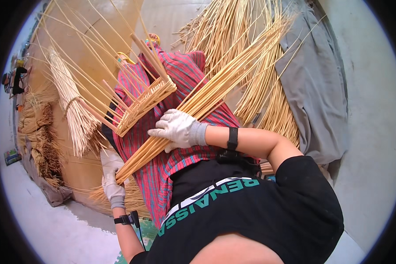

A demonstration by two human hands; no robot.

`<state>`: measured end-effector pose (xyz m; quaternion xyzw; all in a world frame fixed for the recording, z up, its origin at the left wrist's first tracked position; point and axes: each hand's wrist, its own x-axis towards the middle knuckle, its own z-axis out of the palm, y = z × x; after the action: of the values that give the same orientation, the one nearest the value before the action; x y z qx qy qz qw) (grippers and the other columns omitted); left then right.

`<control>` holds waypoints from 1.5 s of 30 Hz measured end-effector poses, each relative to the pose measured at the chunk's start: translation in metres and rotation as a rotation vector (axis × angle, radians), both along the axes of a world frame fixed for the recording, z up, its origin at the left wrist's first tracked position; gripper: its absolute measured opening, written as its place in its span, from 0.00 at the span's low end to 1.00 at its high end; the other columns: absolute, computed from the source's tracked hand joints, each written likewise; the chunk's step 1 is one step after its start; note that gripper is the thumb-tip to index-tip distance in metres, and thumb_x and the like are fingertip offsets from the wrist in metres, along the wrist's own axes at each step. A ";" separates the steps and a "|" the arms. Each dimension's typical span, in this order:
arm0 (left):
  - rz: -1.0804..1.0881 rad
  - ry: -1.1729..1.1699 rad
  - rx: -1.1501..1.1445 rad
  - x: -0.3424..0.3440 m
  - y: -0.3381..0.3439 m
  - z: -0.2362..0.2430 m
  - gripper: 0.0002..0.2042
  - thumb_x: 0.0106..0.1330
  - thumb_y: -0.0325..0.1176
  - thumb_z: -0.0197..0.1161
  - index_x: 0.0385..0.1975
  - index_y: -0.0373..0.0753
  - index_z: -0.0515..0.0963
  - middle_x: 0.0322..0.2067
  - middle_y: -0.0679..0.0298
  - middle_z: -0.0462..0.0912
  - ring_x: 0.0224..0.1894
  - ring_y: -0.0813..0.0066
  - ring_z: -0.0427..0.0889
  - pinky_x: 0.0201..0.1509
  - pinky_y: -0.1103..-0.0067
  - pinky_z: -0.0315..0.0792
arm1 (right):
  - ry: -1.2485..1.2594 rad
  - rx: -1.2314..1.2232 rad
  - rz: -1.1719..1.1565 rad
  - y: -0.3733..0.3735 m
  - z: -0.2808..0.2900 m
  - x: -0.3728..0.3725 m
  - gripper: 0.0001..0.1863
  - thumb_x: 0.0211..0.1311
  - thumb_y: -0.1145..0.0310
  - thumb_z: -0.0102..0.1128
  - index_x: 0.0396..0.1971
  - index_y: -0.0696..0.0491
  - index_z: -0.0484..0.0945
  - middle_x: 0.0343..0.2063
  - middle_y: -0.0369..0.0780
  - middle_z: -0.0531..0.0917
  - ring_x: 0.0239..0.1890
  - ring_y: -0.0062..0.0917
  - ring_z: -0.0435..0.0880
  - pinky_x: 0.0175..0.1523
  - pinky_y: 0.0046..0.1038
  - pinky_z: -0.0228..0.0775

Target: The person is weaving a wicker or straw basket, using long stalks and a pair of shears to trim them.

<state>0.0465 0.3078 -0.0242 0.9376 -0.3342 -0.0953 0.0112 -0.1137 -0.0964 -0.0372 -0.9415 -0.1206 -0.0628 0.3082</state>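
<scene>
1. One rod bundle point(209, 94), pale and straight: on the person's side of the woven frame point(149, 100), long axis slanting roughly parallel to the frame's woven band, upper end reaching well past its right end. Contact with the frame: cannot be told.
2. One right hand point(180, 127), gloved: just below the frame and nearer to it; fingers bent over the bundle, close together, thumb on the near side. Firmness: cannot be told.
3. One left hand point(113, 187), gloved: farther below the frame, fingers wrapped about the bundle's lower end, partly hidden.
4. One striped cloth point(149, 185): beneath the frame, over the lap.
5. One tied sheaf point(66, 88): left of the frame.
6. Many loose rods point(224, 35): beyond the frame, to its right.
</scene>
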 end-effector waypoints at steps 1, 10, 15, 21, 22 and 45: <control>0.068 0.040 -0.042 -0.005 -0.009 0.007 0.30 0.50 0.26 0.73 0.58 0.46 0.78 0.41 0.55 0.84 0.47 0.52 0.81 0.57 0.63 0.73 | -0.027 -0.006 -0.006 0.000 -0.002 0.001 0.44 0.45 0.43 0.77 0.63 0.48 0.77 0.48 0.40 0.84 0.53 0.36 0.82 0.65 0.41 0.68; 0.084 -0.009 -0.003 -0.026 -0.041 0.016 0.43 0.49 0.32 0.78 0.70 0.52 0.68 0.52 0.60 0.78 0.59 0.59 0.76 0.80 0.51 0.47 | -0.186 0.262 -0.210 -0.037 0.025 -0.004 0.30 0.54 0.67 0.72 0.60 0.51 0.79 0.52 0.43 0.85 0.55 0.40 0.82 0.64 0.41 0.70; 0.173 0.020 0.068 -0.030 -0.038 0.017 0.48 0.48 0.34 0.77 0.73 0.62 0.63 0.65 0.62 0.72 0.71 0.59 0.67 0.82 0.53 0.44 | -0.085 0.006 -0.779 -0.108 0.015 -0.047 0.15 0.65 0.74 0.65 0.51 0.53 0.84 0.45 0.42 0.87 0.50 0.35 0.85 0.59 0.34 0.75; 0.005 0.199 -0.170 -0.030 -0.065 0.058 0.50 0.44 0.29 0.77 0.74 0.60 0.64 0.70 0.59 0.66 0.73 0.53 0.64 0.78 0.55 0.54 | -0.104 0.087 -0.651 -0.087 0.017 -0.059 0.14 0.63 0.75 0.67 0.48 0.52 0.86 0.44 0.40 0.87 0.51 0.33 0.84 0.59 0.33 0.74; 0.015 0.199 -0.173 -0.028 -0.073 0.066 0.50 0.44 0.29 0.77 0.74 0.60 0.64 0.70 0.59 0.66 0.73 0.53 0.64 0.78 0.55 0.54 | -0.103 0.069 -0.627 -0.079 0.018 -0.055 0.14 0.62 0.75 0.67 0.48 0.52 0.86 0.45 0.40 0.87 0.51 0.34 0.84 0.60 0.33 0.74; -0.015 0.260 -0.503 -0.034 -0.116 0.027 0.15 0.60 0.32 0.71 0.48 0.44 0.85 0.49 0.57 0.83 0.57 0.55 0.78 0.65 0.64 0.69 | 0.226 0.059 -0.343 -0.012 0.055 -0.072 0.18 0.60 0.70 0.69 0.51 0.49 0.85 0.46 0.43 0.84 0.47 0.41 0.85 0.52 0.37 0.79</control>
<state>0.0129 0.1921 0.0026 0.8827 -0.3500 -0.1289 0.2858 -0.1858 -0.1079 0.0176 -0.9399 0.0789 -0.0122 0.3320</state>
